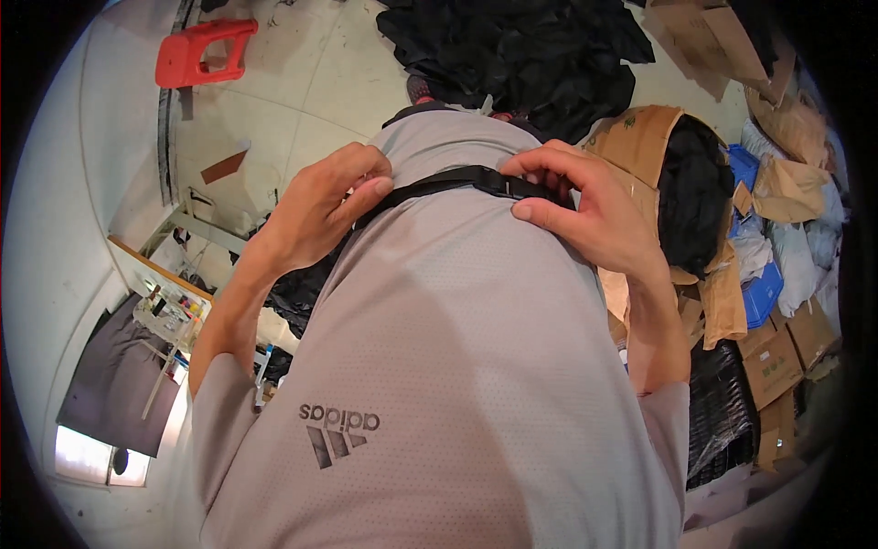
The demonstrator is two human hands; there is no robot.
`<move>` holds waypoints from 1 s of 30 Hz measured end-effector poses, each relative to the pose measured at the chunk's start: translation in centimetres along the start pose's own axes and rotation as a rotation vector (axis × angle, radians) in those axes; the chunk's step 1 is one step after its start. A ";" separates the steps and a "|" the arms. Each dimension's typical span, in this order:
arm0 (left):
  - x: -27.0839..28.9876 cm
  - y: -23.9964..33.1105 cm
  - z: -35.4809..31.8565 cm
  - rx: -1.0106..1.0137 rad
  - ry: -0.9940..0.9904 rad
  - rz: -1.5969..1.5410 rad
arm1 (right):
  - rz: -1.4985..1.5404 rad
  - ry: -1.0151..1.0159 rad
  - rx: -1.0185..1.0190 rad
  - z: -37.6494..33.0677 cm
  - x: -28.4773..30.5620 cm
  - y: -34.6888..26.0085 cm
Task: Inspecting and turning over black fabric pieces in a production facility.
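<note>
Two hands are on one black strap (pixel 439 183) that runs across the front of the person's grey shirt (pixel 457 366), low on the torso as seen from above. The strap lies flat against the fabric, with a black buckle piece (pixel 512 186) near its right end. The left hand (pixel 320 215) has its grip closed on the strap's left part, thumb pressed down on top and fingers curled over the shirt just above it. The right hand (pixel 585 210) has its grip pinched together on the buckle, fingertips curled in from above and thumb under it, so the buckle is mostly hidden there.

Moving out from the strap: right past it, further from the body, there's a big heap of black fabric (pixel 521 55) on the pale floor (pixel 311 91). To the strap's right sits a bunch of flattened cardboard boxes (pixel 777 357) with blue crates (pixel 759 293) wedged between them, plus another black bundle (pixel 695 192) tucked into an open carton. Way off to the strap's upper left is a red plastic stool (pixel 201 50) on the floor. Lower left of the strap there's a cluttered table (pixel 165 320) with small bottles and bits, too tiny to tell apart.
</note>
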State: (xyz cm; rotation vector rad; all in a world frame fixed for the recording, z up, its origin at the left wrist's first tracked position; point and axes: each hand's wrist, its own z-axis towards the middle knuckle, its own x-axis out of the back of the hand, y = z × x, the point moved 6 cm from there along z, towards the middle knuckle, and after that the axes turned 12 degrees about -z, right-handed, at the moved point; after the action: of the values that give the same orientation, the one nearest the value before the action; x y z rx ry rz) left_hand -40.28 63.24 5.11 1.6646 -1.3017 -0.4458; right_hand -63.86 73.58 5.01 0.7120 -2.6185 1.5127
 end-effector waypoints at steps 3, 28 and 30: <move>1.3 -0.7 -0.6 0.010 -0.092 -0.051 | 0.087 -0.022 -0.047 1.0 -0.6 -0.1; 5.8 -1.6 4.8 -0.015 0.395 -0.149 | -0.463 -0.081 0.178 5.4 -3.1 -3.9; 5.3 -2.0 4.2 -0.027 0.372 -0.124 | -0.431 -0.140 0.168 5.3 -3.2 -3.3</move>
State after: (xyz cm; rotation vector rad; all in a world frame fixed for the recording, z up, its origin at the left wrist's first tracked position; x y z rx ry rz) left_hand -40.37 56.61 2.71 1.7138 -0.9200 -0.2104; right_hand -58.70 69.00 4.09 1.3376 -2.2323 1.6003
